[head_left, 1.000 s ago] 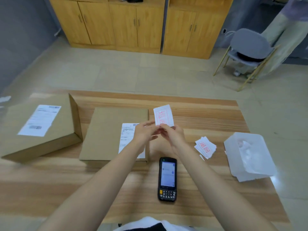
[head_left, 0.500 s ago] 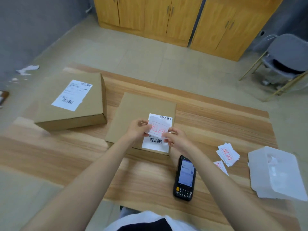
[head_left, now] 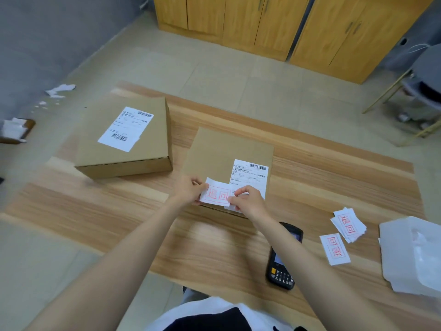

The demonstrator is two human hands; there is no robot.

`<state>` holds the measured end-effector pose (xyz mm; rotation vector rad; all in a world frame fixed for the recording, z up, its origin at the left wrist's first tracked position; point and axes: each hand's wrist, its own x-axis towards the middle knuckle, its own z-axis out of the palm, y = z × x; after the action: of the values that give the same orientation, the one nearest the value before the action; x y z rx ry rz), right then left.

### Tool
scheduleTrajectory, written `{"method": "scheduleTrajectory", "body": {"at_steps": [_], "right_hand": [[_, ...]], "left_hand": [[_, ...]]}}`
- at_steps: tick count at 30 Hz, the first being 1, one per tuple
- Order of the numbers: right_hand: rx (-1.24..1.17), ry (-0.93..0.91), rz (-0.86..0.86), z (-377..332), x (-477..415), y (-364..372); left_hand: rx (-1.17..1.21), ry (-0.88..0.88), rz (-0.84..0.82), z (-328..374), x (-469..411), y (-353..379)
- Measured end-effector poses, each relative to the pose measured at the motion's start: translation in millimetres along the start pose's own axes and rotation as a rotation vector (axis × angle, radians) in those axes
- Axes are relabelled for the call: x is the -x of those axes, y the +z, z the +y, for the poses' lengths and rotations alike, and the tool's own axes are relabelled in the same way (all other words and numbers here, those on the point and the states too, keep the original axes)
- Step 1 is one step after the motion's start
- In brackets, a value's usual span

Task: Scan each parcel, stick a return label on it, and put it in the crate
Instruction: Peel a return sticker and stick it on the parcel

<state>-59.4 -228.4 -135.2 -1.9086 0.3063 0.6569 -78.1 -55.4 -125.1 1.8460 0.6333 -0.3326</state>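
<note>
A flat brown parcel (head_left: 222, 151) with a white shipping label (head_left: 250, 175) lies on the wooden table (head_left: 119, 211) in front of me. Over its near edge I hold a white return label (head_left: 217, 193) printed in red. My left hand (head_left: 188, 189) pinches the label's left end and my right hand (head_left: 248, 199) pinches its right end. A second brown parcel (head_left: 124, 139) with its own shipping label lies further left. The black handheld scanner (head_left: 281, 266) lies on the table beside my right forearm, partly hidden by it.
More red-printed return labels (head_left: 348, 223) lie in a small pile at the right, one loose label (head_left: 335, 248) nearer me. A white plastic container (head_left: 410, 254) sits at the table's right edge. Wooden cabinets and a grey chair (head_left: 424, 75) stand beyond.
The return label has come down from in front of me to the near edge of the parcel, left of the shipping label. My view has tilted down and shifted.
</note>
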Motion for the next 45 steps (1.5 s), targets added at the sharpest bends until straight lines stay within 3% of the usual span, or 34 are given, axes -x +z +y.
{"method": "scheduleTrajectory", "body": {"at_steps": [28,36,39,43,45], "right_hand": [[0.270,-0.126,0.145,2.1,1.5,15.8],[0.403,-0.200,0.150,2.5,2.2,15.0],[0.381,-0.293,0.076,-4.9,1.0,20.0],[0.551,-0.408,-0.027,-11.3,0.6,30.8],[0.663,-0.419,-0.046,-9.3,-0.7,33.5]], "left_hand": [[-0.265,0.062,-0.065,-6.0,-7.0,-11.0],[-0.892,0.205,0.080,4.2,-5.4,-9.5],[-1.009,0.246,0.139,5.4,-9.0,-14.6],[-0.922,0.489,-0.053,-3.9,-12.5,-14.7],[-0.965,0.503,-0.111,-13.0,-12.3,-11.7]]}}
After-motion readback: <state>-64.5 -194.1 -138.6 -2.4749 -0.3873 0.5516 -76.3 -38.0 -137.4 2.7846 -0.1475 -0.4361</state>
